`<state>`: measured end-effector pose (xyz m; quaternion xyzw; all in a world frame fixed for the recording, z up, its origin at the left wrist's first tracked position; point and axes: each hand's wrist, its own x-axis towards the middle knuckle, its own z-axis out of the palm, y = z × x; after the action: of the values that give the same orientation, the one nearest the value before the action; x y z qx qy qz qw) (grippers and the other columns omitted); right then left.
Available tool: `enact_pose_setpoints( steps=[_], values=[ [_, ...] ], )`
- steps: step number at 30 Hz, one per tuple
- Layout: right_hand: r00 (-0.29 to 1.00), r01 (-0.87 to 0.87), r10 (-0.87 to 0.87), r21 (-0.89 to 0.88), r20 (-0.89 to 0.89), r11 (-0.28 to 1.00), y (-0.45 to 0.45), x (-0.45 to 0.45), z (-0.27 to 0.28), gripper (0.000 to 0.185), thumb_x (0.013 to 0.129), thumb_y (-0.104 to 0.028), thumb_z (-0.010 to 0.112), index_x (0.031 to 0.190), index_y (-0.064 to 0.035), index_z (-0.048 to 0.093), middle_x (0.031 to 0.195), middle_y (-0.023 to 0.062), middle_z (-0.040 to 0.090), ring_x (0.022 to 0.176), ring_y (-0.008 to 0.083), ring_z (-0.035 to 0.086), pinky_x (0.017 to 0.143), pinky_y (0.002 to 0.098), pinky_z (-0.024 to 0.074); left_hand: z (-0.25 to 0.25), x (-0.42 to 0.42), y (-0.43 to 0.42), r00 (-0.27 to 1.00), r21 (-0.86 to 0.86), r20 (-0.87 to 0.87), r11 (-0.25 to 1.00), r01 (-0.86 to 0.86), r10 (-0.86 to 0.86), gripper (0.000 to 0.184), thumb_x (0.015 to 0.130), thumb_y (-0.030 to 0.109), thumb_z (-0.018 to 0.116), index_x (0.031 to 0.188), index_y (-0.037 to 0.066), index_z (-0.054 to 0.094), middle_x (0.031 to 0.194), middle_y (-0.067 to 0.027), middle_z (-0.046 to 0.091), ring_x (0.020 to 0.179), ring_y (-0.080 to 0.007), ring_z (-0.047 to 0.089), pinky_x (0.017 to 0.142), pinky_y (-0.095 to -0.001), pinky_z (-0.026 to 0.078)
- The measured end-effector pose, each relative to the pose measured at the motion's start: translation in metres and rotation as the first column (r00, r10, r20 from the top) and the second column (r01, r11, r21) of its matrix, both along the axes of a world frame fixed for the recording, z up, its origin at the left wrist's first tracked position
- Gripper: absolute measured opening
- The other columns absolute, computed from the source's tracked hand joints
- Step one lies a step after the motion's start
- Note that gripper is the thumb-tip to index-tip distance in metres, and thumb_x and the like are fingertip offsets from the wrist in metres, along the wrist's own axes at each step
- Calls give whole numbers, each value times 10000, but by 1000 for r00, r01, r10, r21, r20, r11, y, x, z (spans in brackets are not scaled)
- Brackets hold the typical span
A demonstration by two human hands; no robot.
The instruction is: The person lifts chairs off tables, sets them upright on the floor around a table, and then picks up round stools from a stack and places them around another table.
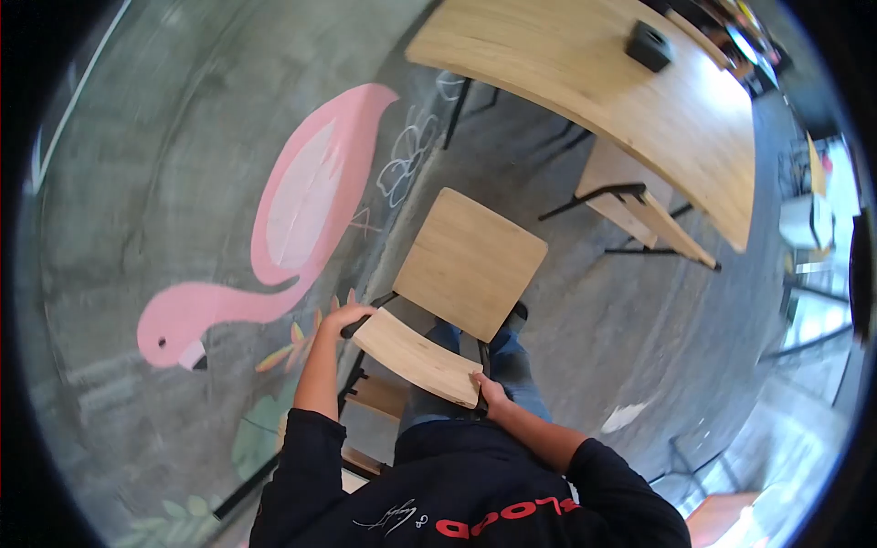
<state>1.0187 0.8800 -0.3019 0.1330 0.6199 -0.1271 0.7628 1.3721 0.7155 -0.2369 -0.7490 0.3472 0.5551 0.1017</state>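
A chair with a square wooden seat (470, 265) and a curved wooden backrest (418, 356) stands right in front of my body. My left hand (349, 317) is wrapped round the left end of the backrest, at its black frame. At the backrest's right end, my right hand (491, 393) grips the edge, with the thumb on top of the wood. The fingers under both ends are mostly hidden. My legs are partly covered by the backrest.
A wooden table (585, 82) with a black box (649, 46) on it is at the upper right. Another chair (630, 192) is tucked beside it. A grey wall with a pink flamingo (315, 192) runs along the left. Wooden furniture (379, 395) is by my left side.
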Motion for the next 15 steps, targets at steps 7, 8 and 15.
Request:
enact_pose_setpoints(
  steps=[7,8,15],
  values=[
    [972,-208,197,79,131,975,-13,-15,3,464,911,-410,606,1163,-22,566,935,95,678,768,226,663,707,364,560,-1,14,18,853,152,-173,870,-470,491,323,719,355,680,931,111,675,836,-50,667,678,-166,635,613,-405,559],
    [975,-186,175,72,139,980,-17,-18,1,449,920,-395,595,1167,-22,563,939,100,679,776,228,666,713,363,562,-11,19,15,897,154,-176,911,-382,406,302,713,290,684,928,79,672,843,-62,666,701,-175,650,634,-408,577],
    [968,65,-71,32,242,997,-83,-70,47,389,952,-247,536,1226,26,499,1085,179,629,961,303,644,781,371,570,52,-31,-53,807,165,-364,885,-435,465,164,714,153,678,801,15,663,818,-99,679,656,-208,674,621,-385,608]
  ],
)
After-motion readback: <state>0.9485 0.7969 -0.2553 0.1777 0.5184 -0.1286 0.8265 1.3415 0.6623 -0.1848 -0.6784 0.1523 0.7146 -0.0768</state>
